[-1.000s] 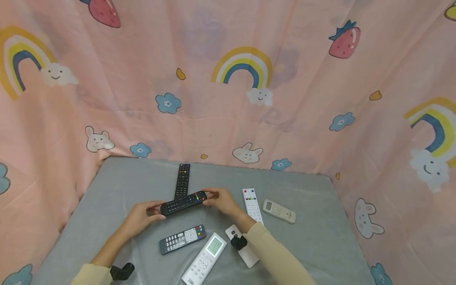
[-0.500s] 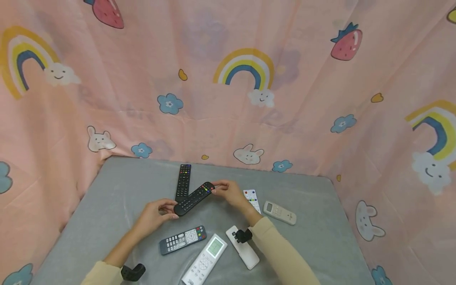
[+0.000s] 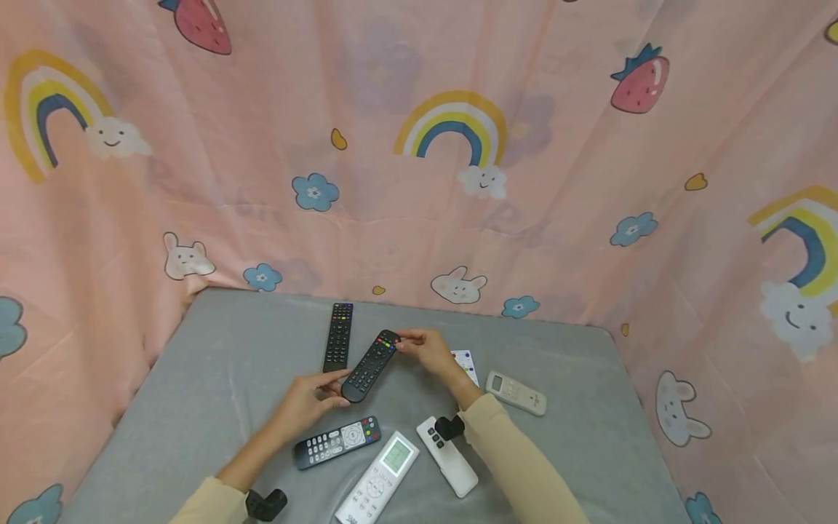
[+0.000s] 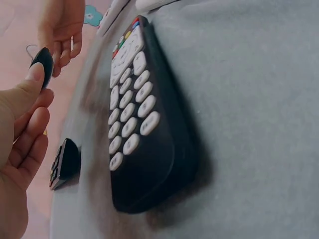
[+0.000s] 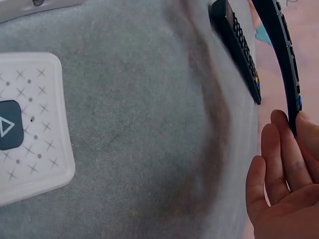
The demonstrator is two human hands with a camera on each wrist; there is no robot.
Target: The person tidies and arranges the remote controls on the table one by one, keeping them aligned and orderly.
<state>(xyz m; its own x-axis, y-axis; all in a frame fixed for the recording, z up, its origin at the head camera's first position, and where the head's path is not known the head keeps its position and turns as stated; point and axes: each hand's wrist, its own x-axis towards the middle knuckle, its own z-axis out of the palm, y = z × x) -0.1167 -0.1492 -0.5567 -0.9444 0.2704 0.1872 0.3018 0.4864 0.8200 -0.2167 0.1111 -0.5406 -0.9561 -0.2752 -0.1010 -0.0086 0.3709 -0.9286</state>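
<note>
Both hands hold one black remote control (image 3: 370, 366) raised over the grey cloth, tilted with its colored-button end up and to the right. My left hand (image 3: 306, 400) pinches its lower rounded end; the left wrist view shows the thumb on top and fingers beneath. My right hand (image 3: 427, 355) pinches the upper end between thumb and fingers, as the right wrist view also shows with the remote's thin edge (image 5: 284, 55). Just behind lies another black remote (image 3: 338, 337). Nearer, below my left hand, rests a dark grey remote with white buttons (image 3: 337, 442), large in the left wrist view.
A white remote with a screen (image 3: 377, 477) and a white remote with few buttons (image 3: 448, 457) lie in front. My right forearm partly covers a white remote with colored buttons (image 3: 466, 364). Beside it is a beige remote (image 3: 516, 394). A pink patterned curtain (image 3: 419, 240) borders the table.
The held remote has moved right and turned from nearly level to steeply slanted, uncovering the black remote behind. My left hand shifted right with it; my right hand rose slightly and moved right.
</note>
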